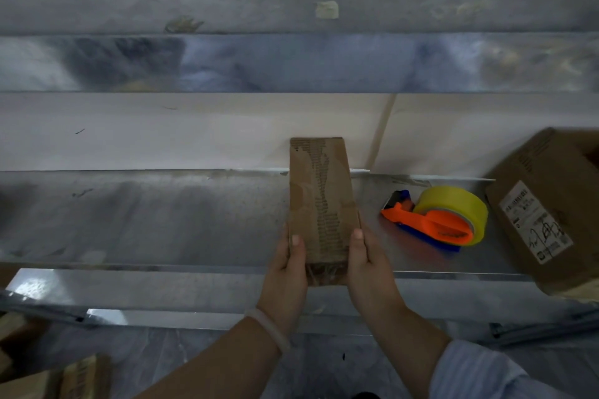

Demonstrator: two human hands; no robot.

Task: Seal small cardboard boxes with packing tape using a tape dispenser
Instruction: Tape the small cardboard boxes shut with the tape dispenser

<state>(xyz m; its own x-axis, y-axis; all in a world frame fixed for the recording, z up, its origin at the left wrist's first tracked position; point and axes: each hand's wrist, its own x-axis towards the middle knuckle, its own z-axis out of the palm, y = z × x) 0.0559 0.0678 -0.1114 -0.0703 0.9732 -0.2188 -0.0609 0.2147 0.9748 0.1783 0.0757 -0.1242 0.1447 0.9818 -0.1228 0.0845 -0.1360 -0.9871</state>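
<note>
A narrow brown cardboard box with a torn top surface lies lengthwise over the metal workbench, in the middle of the view. My left hand grips its near left edge and my right hand grips its near right edge, thumbs on top. An orange and blue tape dispenser with a yellow tape roll lies on the bench just right of the box, untouched.
A larger cardboard box with a white label stands at the right edge of the bench. More cardboard pieces lie at the lower left on the floor. A pale wall panel rises behind the bench.
</note>
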